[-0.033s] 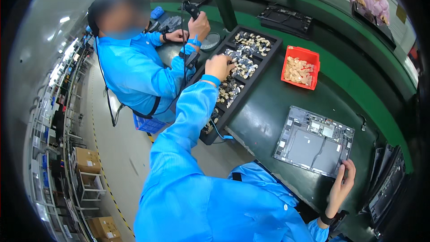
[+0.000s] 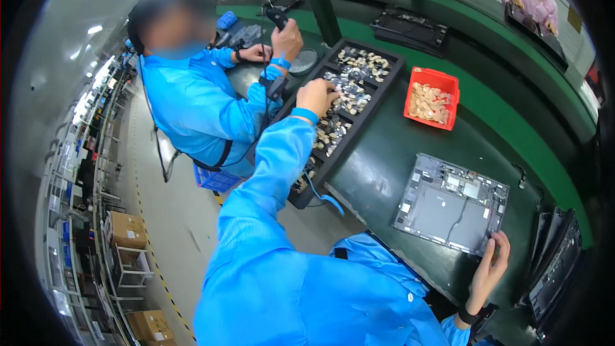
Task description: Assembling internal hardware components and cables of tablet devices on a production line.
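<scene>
My left hand [image 2: 316, 97] reaches into a black compartment tray [image 2: 351, 143] holding many small pale and dark metallic-looking pieces [image 2: 354, 97]. Its fingers are bent together among the pieces, and whatever lies between them is hidden. On the dark green bench, an opened laptop base [image 2: 442, 208] lies flat with its inner parts exposed. My right hand [image 2: 490, 269] is at the base's near right corner, fingers extended and apart, fingertips touching the edge. A blue cord [image 2: 330, 201] hangs by the tray's near end.
A red bin [image 2: 453, 104] of tan pieces stands beyond the laptop base. Several dark panels [image 2: 552, 269] lean at the right. Another laptop base [image 2: 410, 27] lies farther back. At the left, a co-worker in blue [image 2: 198, 99] holds a black tool [image 2: 277, 18].
The whole view has shifted slightly. The blue cord by the tray stretches farther right and lower. Both hands keep nearly the same places.
</scene>
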